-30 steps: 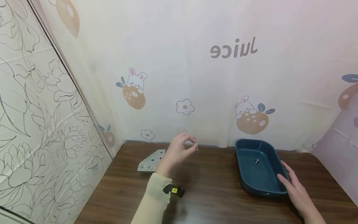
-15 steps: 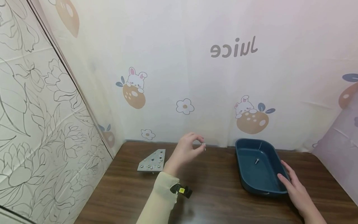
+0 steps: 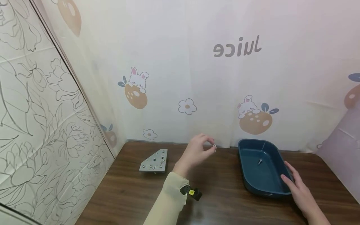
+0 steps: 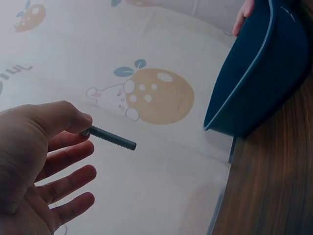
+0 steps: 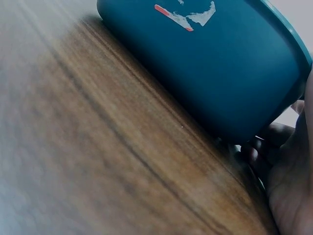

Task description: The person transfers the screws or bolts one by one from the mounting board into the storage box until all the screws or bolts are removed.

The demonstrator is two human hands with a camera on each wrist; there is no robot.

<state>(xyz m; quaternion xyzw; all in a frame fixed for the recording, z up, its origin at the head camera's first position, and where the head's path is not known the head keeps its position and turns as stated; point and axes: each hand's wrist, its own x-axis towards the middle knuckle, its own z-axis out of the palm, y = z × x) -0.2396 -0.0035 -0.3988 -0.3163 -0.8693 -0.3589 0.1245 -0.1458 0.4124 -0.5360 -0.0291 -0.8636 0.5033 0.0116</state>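
Note:
Thumb and index finger of my left hand [image 3: 196, 153] pinch a silver bolt [image 4: 115, 138] by its head end, with the threaded shank sticking out; the other fingers are spread loosely. This hand is raised over the back middle of the table, left of a dark blue tray [image 3: 270, 182]. My right hand [image 3: 303, 195] holds that tray at its right side, the thumb over the rim and the fingers along the outside, partly under it in the right wrist view. Inside the tray lies another bolt [image 3: 260, 162]. Far left, a grey angled metal plate [image 3: 153, 162] carries several fasteners.
Everything stands on a brown wooden table [image 3: 225, 200], with a printed cloth wall [image 3: 163, 62] right behind its back edge. A second flower-patterned panel [image 3: 53, 109] borders the left. A black wrist device [image 3: 191, 191] is strapped over the left sleeve.
My left hand has moved right with the bolt, away from the plate, which shows fully now. The right hand and the tray have kept their places.

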